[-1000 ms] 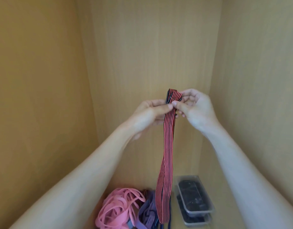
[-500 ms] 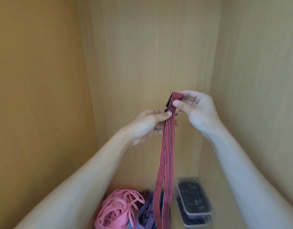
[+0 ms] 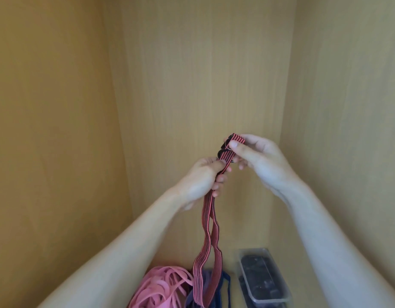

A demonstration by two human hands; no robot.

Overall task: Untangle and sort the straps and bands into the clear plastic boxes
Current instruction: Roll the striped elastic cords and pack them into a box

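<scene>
The right hand (image 3: 258, 156) pinches the top of the striped strap (image 3: 208, 238), seemingly at a buckle (image 3: 225, 146), the left hand (image 3: 201, 181) grips just below, its length hanging straight down, the clear box (image 3: 253, 250) below-right.

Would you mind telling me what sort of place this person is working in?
Probably inside a wooden cupboard or wardrobe: wood-grain panels close in on three sides, with pink bands and clear plastic boxes on its floor.

red-and-black striped woven elastic strap (image 3: 205, 236): ribbed cloth | pink rubber bands (image 3: 161, 287): smooth, matt | clear plastic box (image 3: 264, 277): glossy | light wood-grain panels (image 3: 203, 74): matt
</scene>
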